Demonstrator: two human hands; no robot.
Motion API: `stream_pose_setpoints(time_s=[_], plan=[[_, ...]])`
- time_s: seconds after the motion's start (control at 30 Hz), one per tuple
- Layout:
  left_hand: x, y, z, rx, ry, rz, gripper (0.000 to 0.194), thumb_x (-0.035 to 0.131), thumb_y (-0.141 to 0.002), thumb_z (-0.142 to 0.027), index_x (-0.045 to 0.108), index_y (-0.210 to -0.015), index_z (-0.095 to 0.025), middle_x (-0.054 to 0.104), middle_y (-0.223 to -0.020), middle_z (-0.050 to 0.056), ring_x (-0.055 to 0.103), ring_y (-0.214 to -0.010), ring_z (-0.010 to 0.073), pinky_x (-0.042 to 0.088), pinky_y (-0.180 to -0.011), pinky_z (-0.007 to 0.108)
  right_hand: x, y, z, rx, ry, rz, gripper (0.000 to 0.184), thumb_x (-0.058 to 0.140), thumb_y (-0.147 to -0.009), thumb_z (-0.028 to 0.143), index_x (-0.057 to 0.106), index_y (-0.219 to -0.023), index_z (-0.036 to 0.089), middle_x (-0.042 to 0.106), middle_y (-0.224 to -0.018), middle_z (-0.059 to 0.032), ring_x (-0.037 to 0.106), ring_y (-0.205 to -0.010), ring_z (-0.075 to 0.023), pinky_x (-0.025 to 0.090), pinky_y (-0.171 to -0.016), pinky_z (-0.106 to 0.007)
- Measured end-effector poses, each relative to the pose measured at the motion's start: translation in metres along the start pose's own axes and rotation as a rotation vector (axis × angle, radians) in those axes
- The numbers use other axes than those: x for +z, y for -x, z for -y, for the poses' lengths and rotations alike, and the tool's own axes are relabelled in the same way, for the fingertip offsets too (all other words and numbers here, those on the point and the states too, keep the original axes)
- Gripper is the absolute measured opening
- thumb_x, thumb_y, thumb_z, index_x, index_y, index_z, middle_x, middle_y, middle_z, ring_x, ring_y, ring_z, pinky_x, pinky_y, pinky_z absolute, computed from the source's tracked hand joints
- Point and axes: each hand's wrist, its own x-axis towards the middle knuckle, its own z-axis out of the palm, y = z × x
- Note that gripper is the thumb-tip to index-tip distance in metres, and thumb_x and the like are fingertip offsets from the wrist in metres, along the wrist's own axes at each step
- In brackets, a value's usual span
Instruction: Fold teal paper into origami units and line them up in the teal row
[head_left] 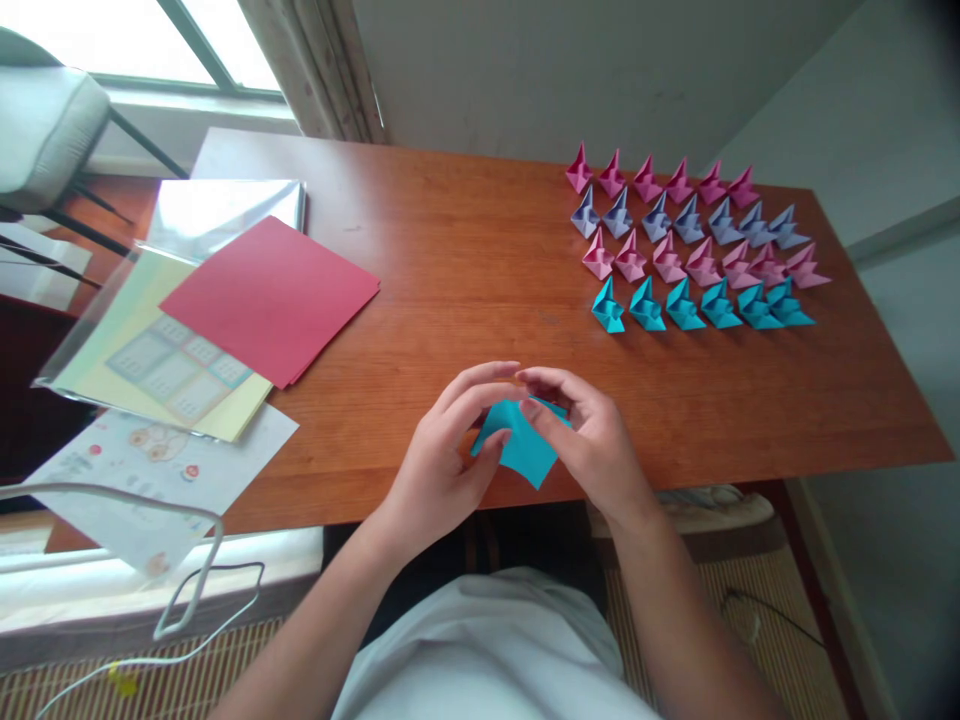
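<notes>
A folded sheet of bright blue origami paper [529,450] is between my hands, just above the table's front edge, with one corner toward me. My left hand [457,440] curves round its left side, thumb on the near face and fingers reaching over the far edge. From the right, my right hand [592,430] grips the paper's upper right part, its thumb on top and index finger behind. The fingers partly cover the paper's far edge, so the folds there are hidden.
Rows of small folded paper figures stand at the back right: magenta [680,183], lavender [688,221], pink [703,262] and blue [683,306]. Red paper sheets [274,300] lie left on a plastic packet [217,400], above a printed sheet [161,490]. A white cable [217,530] hangs at lower left.
</notes>
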Motion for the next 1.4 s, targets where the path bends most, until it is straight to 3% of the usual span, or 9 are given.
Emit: stream_pose_setpoints(time_s=[0.2, 0.37, 0.5, 0.63, 1.2, 1.4], plan=[[0.003, 0.003, -0.001, -0.164, 0.137, -0.073, 0.044, 0.069, -0.093, -0.023, 0.060, -0.136, -0.023, 0.061, -0.142, 0.014, 0.069, -0.111, 0.0240, 0.059, -0.091, 0.033, -0.003, 0.001, 0.006, -0.058, 0.023, 0.027, 0.010, 0.071, -0.091, 0.031, 0.075, -0.098, 0.025, 0.073, -0.098, -0.0009, 0.069, -0.095, -0.0184, 0.057, -0.086, -0.032], [0.002, 0.002, -0.003, -0.275, 0.280, -0.082, 0.025, 0.071, -0.093, -0.032, 0.070, -0.112, -0.017, 0.075, -0.110, 0.010, 0.072, -0.097, 0.0223, 0.059, -0.083, 0.029, -0.004, 0.004, 0.007, -0.083, 0.032, -0.020, 0.008, 0.070, -0.093, 0.031, 0.075, -0.097, 0.026, 0.073, -0.096, -0.0001, 0.068, -0.091, -0.0174, 0.056, -0.083, -0.030], [0.004, 0.001, -0.005, -0.309, 0.213, -0.056, 0.026, 0.078, -0.086, -0.034, 0.072, -0.104, -0.017, 0.075, -0.097, 0.007, 0.070, -0.088, 0.0206, 0.059, -0.080, 0.030, -0.001, 0.006, 0.011, -0.112, 0.065, -0.039, 0.008, 0.069, -0.093, 0.031, 0.074, -0.096, 0.026, 0.072, -0.095, -0.0010, 0.068, -0.091, -0.0186, 0.056, -0.083, -0.032], [0.006, 0.000, -0.005, -0.309, 0.145, -0.047, 0.027, 0.082, -0.081, -0.034, 0.072, -0.100, -0.017, 0.074, -0.090, 0.005, 0.067, -0.080, 0.0186, 0.056, -0.074, 0.028, 0.002, 0.008, 0.015, -0.142, 0.082, -0.048, 0.007, 0.069, -0.092, 0.030, 0.073, -0.095, 0.026, 0.071, -0.095, -0.0017, 0.068, -0.091, -0.0195, 0.056, -0.082, -0.033], [0.006, 0.001, -0.006, -0.236, -0.141, -0.030, 0.018, 0.069, -0.091, -0.035, 0.067, -0.085, -0.018, 0.060, -0.070, -0.003, 0.048, -0.063, 0.0109, 0.041, -0.059, 0.022, -0.002, 0.005, 0.014, -0.169, 0.068, 0.037, 0.007, 0.068, -0.093, 0.028, 0.073, -0.097, 0.025, 0.070, -0.096, -0.0021, 0.066, -0.090, -0.0188, 0.054, -0.079, -0.032], [0.005, 0.002, -0.004, -0.210, -0.117, -0.040, 0.019, 0.069, -0.092, -0.037, 0.068, -0.089, -0.018, 0.066, -0.077, 0.001, 0.056, -0.068, 0.0126, 0.046, -0.063, 0.023, -0.005, 0.005, 0.014, -0.119, -0.037, 0.025, 0.005, 0.068, -0.094, 0.026, 0.072, -0.091, 0.025, 0.068, -0.089, 0.0001, 0.064, -0.083, -0.0156, 0.053, -0.074, -0.027]])
